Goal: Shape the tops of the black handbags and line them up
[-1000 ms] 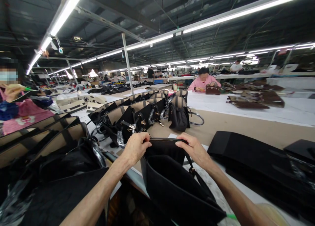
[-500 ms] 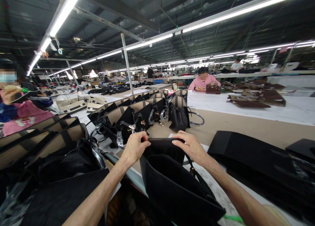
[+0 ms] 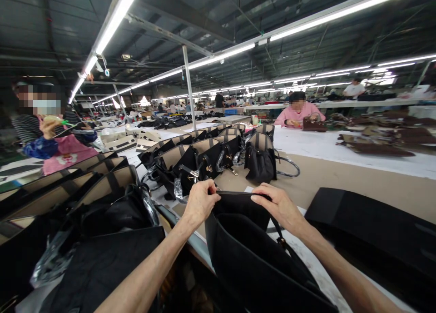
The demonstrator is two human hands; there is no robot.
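Observation:
A black handbag point(image 3: 245, 254) stands in front of me at the table's edge, its mouth gaping and its inside dark. My left hand point(image 3: 201, 204) pinches the left end of the bag's far top edge between thumb and fingers. At the right end of that same edge, my right hand point(image 3: 277, 204) pinches in the same way. Between the two hands the edge runs nearly straight. A dark strap with a small metal fitting hangs at the bag's right side, below my right wrist. The bag's bottom is out of view.
Rows of black handbags point(image 3: 173, 161) with tan linings and plastic-wrapped handles fill the left and middle. Black panels point(image 3: 371, 231) lie at the right. A co-worker in pink point(image 3: 299, 111) sits across the table; another person point(image 3: 64, 136) stands at the left. Brown pieces point(image 3: 378, 140) lie far right.
The view has turned slightly left, so the surroundings sit further right. Both hands keep their pinch on the bag's top edge, with little other change.

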